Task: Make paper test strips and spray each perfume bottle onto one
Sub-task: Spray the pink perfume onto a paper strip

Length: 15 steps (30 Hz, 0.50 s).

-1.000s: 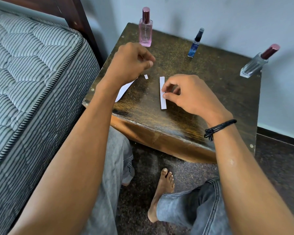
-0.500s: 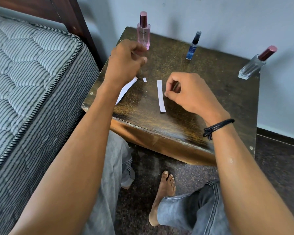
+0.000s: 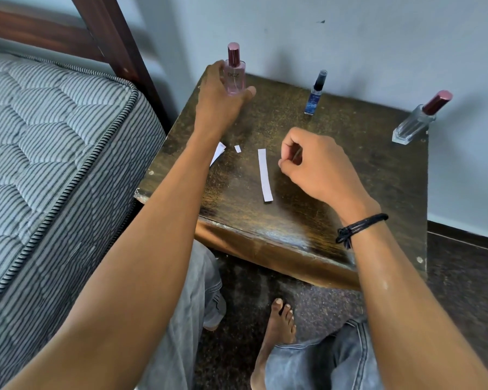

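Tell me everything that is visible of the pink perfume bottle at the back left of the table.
The pink perfume bottle is slim and clear, glass or plastic by its look, with pale pink liquid and dark letters on its front. A tall, dark pink cap sits closed on top. The bottle is upright at the back left corner of the table. The left hand grips its lower body, thumb on its right side. Whether its base touches the table cannot be seen.

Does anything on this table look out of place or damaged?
The clear bottle stands at the far right corner of the table, near the edge, and seems to lean, though the wide lens may cause that. A tiny paper scrap lies loose. The table looks worn along its front edge.
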{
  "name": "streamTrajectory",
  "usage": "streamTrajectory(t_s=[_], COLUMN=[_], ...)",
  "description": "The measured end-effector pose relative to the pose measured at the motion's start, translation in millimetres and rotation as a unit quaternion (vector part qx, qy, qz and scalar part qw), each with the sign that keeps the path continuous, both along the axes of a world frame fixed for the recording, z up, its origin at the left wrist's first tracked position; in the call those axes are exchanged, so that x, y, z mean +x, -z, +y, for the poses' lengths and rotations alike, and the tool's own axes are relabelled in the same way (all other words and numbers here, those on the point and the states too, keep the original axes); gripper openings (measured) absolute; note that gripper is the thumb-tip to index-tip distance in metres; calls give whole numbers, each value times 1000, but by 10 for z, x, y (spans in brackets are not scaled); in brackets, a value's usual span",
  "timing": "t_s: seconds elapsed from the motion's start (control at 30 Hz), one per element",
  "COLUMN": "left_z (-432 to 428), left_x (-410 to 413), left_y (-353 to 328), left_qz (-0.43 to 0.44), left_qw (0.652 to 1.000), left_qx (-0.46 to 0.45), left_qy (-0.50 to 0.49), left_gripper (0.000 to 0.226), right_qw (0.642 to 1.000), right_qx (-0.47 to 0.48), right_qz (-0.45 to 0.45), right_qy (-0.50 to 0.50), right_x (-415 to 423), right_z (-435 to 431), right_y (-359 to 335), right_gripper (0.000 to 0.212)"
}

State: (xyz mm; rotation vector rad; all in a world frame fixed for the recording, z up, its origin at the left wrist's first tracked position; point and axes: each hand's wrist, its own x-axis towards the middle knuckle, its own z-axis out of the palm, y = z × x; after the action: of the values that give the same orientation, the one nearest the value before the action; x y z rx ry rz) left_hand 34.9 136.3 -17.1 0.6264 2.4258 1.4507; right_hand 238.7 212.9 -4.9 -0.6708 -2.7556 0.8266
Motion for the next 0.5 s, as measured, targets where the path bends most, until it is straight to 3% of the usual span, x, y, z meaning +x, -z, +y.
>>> streamTrajectory(t_s=[0.4, 0.5], left_z=[84, 59], left_x=[-135, -176], left_y=[47, 51], left_qz=[30, 28], left_qw=[999, 999], left_qx=[-28, -23], left_qy=[-36, -31], left_gripper=[34, 31], right_qw=[1000, 1000], right_qx=[-7, -8], right_qz=[-17, -18], right_qy=[0, -1], right_x=[-34, -49], right_z=[25, 9], right_y=[29, 25], right_gripper=[15, 15])
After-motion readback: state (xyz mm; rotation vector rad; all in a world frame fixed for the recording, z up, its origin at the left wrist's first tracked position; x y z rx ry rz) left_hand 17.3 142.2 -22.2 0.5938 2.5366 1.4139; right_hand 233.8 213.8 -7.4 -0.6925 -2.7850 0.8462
